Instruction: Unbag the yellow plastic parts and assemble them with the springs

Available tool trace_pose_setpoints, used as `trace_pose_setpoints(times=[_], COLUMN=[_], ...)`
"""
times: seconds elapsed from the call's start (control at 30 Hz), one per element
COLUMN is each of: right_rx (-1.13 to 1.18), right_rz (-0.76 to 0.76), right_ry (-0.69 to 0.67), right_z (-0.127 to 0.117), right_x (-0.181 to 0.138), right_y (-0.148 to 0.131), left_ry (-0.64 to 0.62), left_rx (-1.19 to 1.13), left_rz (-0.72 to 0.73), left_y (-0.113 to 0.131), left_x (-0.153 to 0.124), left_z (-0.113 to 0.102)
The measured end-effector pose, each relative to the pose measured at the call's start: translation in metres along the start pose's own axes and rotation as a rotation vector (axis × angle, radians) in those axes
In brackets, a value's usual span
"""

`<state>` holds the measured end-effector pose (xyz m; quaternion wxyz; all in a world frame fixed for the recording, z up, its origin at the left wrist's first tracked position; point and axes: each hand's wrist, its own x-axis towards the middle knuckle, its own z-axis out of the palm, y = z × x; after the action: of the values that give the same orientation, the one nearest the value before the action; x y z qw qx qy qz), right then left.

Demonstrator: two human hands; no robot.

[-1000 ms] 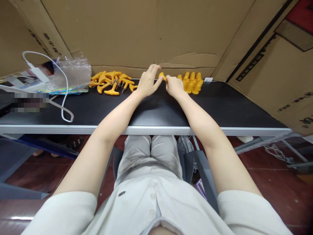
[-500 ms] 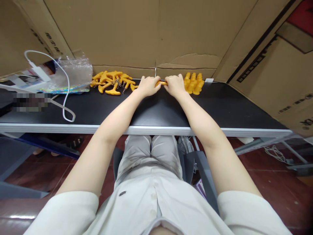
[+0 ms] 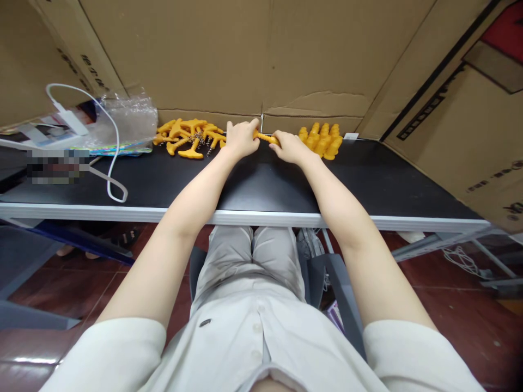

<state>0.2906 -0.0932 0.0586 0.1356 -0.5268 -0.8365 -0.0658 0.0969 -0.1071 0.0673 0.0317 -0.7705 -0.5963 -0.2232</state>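
Observation:
Both hands meet at the far middle of the black table (image 3: 379, 185). My left hand (image 3: 240, 139) and my right hand (image 3: 288, 147) are each closed on an end of one yellow plastic piece (image 3: 265, 138), held just above the tabletop. Left of my left hand lies a loose heap of yellow T-shaped handles with metal screws (image 3: 188, 139). To the right of my right hand stands a tidy cluster of yellow plastic pieces (image 3: 322, 140).
Cardboard sheets (image 3: 261, 54) wall in the back and right side. At the far left lie a clear plastic bag (image 3: 128, 121), a white cable with charger (image 3: 110, 158) and printed papers. My lap and a chair show below the table's front edge.
My left hand's fingers, spread a second ago, have closed on the yellow piece. Both hands have shifted slightly left and back, and the piece now spans between them.

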Motion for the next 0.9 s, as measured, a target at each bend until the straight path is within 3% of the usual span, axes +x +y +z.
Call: trace_pose_setpoints(times=[0.5,0.9], right_rx=[-0.055,-0.057], right_rz=[0.015,-0.048], right_ry=[0.099,0.032], right_z=[-0.009,-0.002], right_x=[-0.004,-0.003], right_y=[-0.005,-0.004], left_ry=[0.004,-0.014], left_rx=[-0.080,-0.064], left_rz=[-0.058,-0.084], left_y=[-0.005,-0.007], left_x=[0.011,0.009], left_z=[0.007,0.007])
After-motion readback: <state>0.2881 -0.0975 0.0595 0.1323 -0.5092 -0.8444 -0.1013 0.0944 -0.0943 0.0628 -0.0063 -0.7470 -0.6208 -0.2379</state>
